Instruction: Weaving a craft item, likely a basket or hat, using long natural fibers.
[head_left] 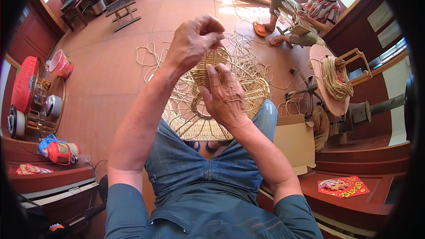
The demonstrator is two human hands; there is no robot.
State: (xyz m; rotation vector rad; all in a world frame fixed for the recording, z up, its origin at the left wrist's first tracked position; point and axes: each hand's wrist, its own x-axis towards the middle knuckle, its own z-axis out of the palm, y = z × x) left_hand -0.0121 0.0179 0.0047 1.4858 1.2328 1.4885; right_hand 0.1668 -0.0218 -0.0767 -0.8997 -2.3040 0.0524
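Note:
A woven straw-coloured piece (201,76) stands up over my lap, with a wider woven part (199,130) below it and another woven section (258,97) at its right. Loose ribs fan out between these parts. My right hand (226,99) grips the upright piece, fingertips on its face and thumb bent below. Raised just above its top, my left hand (195,40) is closed in a pinch; whatever lies between its fingertips is too small to make out. Below my right thumb curves a thick woven loop (197,106).
Tangled cord (241,46) covers the floor ahead. At the far right a seated person (316,9) handles similar strands. A coil of cord (335,77) hangs on a round board, near a cardboard box (294,139). At left stand a pink bucket (61,64) and a low stool (121,6).

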